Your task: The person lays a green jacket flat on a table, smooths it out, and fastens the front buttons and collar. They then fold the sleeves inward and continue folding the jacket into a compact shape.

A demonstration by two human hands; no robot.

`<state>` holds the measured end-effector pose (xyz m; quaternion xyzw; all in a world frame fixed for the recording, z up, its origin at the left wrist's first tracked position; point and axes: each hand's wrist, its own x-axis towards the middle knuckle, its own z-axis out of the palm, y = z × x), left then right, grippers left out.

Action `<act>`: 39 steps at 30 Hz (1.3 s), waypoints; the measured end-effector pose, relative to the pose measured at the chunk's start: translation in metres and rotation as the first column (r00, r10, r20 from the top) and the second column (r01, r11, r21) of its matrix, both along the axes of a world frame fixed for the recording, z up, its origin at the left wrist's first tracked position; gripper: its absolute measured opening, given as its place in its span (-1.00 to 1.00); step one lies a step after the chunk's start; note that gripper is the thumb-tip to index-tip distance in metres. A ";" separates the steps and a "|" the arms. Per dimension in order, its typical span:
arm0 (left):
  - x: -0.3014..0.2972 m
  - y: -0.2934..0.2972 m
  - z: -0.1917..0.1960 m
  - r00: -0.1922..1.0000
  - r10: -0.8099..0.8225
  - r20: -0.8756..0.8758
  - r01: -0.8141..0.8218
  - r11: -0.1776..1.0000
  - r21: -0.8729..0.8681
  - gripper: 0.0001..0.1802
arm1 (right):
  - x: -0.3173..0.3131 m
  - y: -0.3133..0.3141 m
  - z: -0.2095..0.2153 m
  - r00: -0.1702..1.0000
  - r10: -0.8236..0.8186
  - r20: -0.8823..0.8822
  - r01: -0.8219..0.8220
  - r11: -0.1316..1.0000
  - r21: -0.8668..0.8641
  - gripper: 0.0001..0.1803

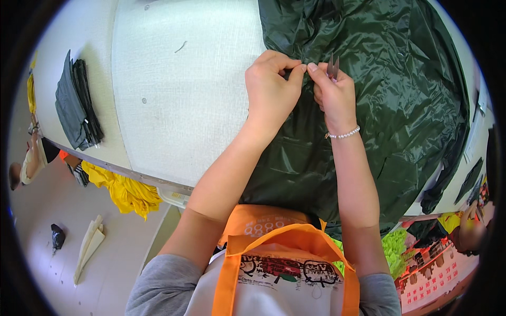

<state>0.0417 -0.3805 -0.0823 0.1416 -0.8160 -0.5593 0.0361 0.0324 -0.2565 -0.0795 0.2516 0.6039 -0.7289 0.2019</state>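
A shiny dark green garment [403, 100] lies crumpled over the right half of the table and hangs down toward me. Above it my left hand [274, 79] pinches thumb against forefinger; whatever is between them is too small to name. Tip to tip with it, my right hand [335, 95] is closed in a pinch as well. A small pair of scissors [332, 69] is tucked in the right hand, its pointed blades sticking up past the fingers and its handles mostly hidden.
On the pale table [174, 131], a stack of folded dark pieces [78, 102] lies at left. Yellow fabric [124, 189] bunches below the table edge. Bright green fabric [394, 250] sits below at right. Other people [31, 163] are at both far sides.
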 end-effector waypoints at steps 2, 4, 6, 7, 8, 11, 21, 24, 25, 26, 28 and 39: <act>0.000 0.000 0.006 0.983 0.038 0.177 -0.073 0.978 0.196 -0.88 | 0.000 -0.001 0.002 1.000 -0.006 -0.003 0.006 1.000 0.006 -0.81; -0.004 -0.003 0.008 0.973 0.034 0.227 -0.100 0.953 0.287 -0.89 | 0.001 -0.003 0.003 1.000 -0.014 -0.001 0.014 1.000 0.019 -0.80; -0.006 -0.009 0.012 0.962 0.013 0.273 -0.113 0.929 0.353 -0.89 | 0.001 -0.004 0.003 1.000 -0.026 0.006 0.025 0.999 0.039 -0.80; -0.007 -0.013 0.014 0.957 -0.005 0.291 -0.109 0.920 0.376 -0.88 | 0.000 -0.002 0.001 1.000 -0.001 -0.010 0.002 0.998 0.064 -0.80; -0.008 -0.017 0.015 0.951 -0.025 0.309 -0.105 0.911 0.398 -0.88 | -0.001 0.000 -0.001 0.999 0.023 -0.026 -0.020 0.996 0.089 -0.79; -0.011 -0.022 0.012 0.957 -0.075 0.279 -0.054 0.903 0.427 -0.90 | 0.002 -0.004 -0.012 0.959 0.104 -0.263 -0.015 0.947 0.320 -0.79; -0.008 -0.027 0.006 0.971 -0.106 0.215 -0.057 0.768 0.638 -0.90 | 0.009 0.005 0.029 0.610 0.733 -0.301 0.024 0.362 0.932 -0.75; -0.008 -0.029 0.005 0.968 -0.124 0.218 -0.059 0.732 0.679 -0.93 | 0.005 0.001 0.030 0.572 0.764 -0.299 0.072 0.316 0.946 -0.77; -0.008 -0.030 0.004 0.968 -0.129 0.216 -0.063 0.706 0.706 -0.94 | 0.003 -0.001 0.031 0.562 0.772 -0.298 0.089 0.302 0.949 -0.78; -0.008 -0.031 0.003 0.968 -0.134 0.213 -0.067 0.678 0.732 -0.95 | 0.002 -0.003 0.030 0.558 0.773 -0.301 0.093 0.302 0.949 -0.78; -0.008 -0.032 0.003 0.968 -0.139 0.207 -0.072 0.639 0.766 -0.96 | 0.001 -0.005 0.029 0.553 0.776 -0.305 0.101 0.301 0.948 -0.80; -0.008 -0.034 0.004 0.967 -0.151 0.207 -0.081 0.589 0.804 -0.97 | 0.002 -0.011 0.037 0.590 0.748 -0.306 0.099 0.309 0.946 -0.82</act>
